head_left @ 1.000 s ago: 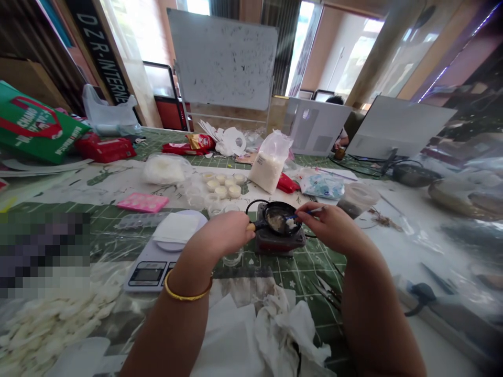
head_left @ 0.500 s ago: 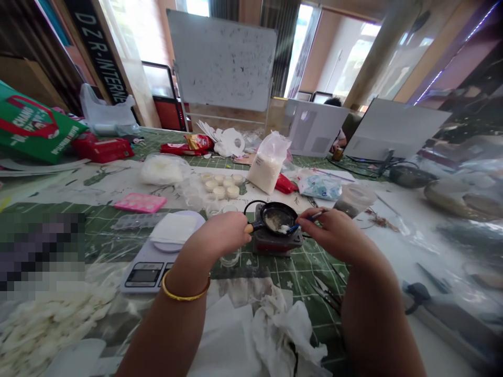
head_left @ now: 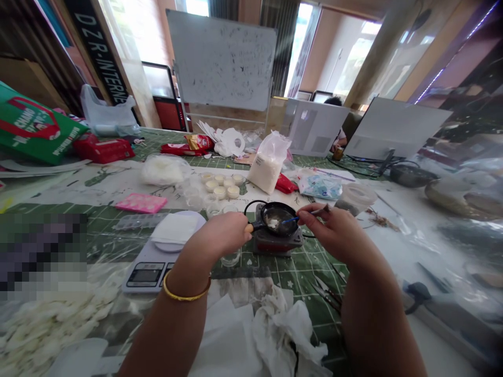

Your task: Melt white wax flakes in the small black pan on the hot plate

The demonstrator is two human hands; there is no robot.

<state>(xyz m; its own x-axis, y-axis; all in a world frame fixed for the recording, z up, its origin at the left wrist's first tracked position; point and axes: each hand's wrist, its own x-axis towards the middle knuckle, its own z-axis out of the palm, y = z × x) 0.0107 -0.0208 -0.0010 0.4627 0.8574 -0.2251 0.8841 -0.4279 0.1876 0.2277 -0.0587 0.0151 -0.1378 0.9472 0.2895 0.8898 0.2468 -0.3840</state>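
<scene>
My left hand [head_left: 227, 231] is closed around the wooden-ended handle of a small black frying pan [head_left: 288, 228]. The pan sits over a small dark hot plate [head_left: 277, 248]. In the pan lies a white lump [head_left: 272, 223] amid some clear, wet-looking stuff. Between the fingers of my right hand [head_left: 324, 222] is a thin blue stick-like tool [head_left: 291, 219], its tip reaching into the pan near the lump. The tool's exact kind does not show. A clear glass cup [head_left: 231, 258] stands under my left hand, partly hidden by it.
Left of the pan is a kitchen scale [head_left: 145, 276] with white sheets on it. Behind are small cream-filled cups [head_left: 220, 192] and a bag of white grains [head_left: 265, 170]. Crumpled tissue [head_left: 288, 330] lies in front; scissors [head_left: 324, 290] rest near my right forearm. White flakes [head_left: 58, 324] lie left.
The white lump has shifted left inside the pan. The blue tool's tip has moved left and slightly up, with my right hand tilting a little. My left hand stays on the handle.
</scene>
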